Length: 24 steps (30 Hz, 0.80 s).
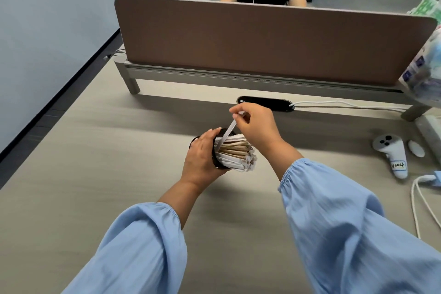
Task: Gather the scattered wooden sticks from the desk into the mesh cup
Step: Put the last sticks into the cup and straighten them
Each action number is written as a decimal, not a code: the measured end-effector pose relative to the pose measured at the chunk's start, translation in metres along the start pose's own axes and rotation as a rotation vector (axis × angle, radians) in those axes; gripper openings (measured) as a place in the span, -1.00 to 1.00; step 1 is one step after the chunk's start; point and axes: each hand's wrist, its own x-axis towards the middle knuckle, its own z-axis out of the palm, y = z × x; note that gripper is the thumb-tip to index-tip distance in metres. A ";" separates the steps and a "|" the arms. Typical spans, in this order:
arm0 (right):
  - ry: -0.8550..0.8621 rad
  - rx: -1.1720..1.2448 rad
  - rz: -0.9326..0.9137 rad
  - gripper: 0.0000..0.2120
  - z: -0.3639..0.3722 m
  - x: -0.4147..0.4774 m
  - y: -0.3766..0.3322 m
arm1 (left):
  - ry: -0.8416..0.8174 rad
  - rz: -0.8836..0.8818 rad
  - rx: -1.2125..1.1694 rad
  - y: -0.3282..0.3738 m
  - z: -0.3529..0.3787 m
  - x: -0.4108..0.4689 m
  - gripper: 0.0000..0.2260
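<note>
My left hand (202,159) grips the black mesh cup (216,161), tilted so its mouth faces right. A thick bundle of wooden sticks (236,154), some in white paper wrappers, juts out of the cup. My right hand (256,126) pinches one paper-wrapped stick (228,133) by its upper end; its lower end reaches into the bundle at the cup's mouth. The cup's body is mostly hidden behind my left hand. I see no loose sticks on the desk (107,162).
A brown divider panel (262,43) runs across the back of the desk, with a person seated behind it. A black cable port (265,103) lies behind my hands. A white controller (391,153), a white cable (420,200) and plastic packs (427,64) sit at right.
</note>
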 end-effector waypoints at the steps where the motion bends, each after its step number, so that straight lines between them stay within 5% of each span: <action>1: 0.000 0.023 0.016 -0.78 0.002 -0.002 0.000 | 0.006 -0.020 -0.004 -0.001 -0.001 -0.001 -0.22; 5: 0.009 0.146 0.054 -0.76 0.007 -0.006 -0.006 | 0.020 -0.101 -0.032 -0.002 -0.006 0.000 -0.21; 9: 0.234 0.188 -0.010 -0.76 0.003 -0.012 -0.007 | 0.065 -0.188 -0.096 0.000 -0.006 0.001 -0.21; 13: -0.164 -0.102 0.056 -0.59 0.010 -0.021 0.000 | 0.117 -0.234 -0.141 0.004 -0.004 0.001 -0.17; 16: -0.081 -0.073 0.101 -0.37 0.012 -0.029 -0.001 | 0.128 -0.183 -0.137 0.011 -0.003 0.001 -0.17; 20: -0.294 -0.176 0.127 -0.43 0.005 -0.029 0.000 | 0.165 -0.123 -0.093 0.023 -0.001 -0.001 -0.19; 24: -0.257 -0.084 0.095 -0.45 -0.006 -0.027 0.003 | 0.152 -0.149 -0.107 0.032 0.003 -0.001 -0.18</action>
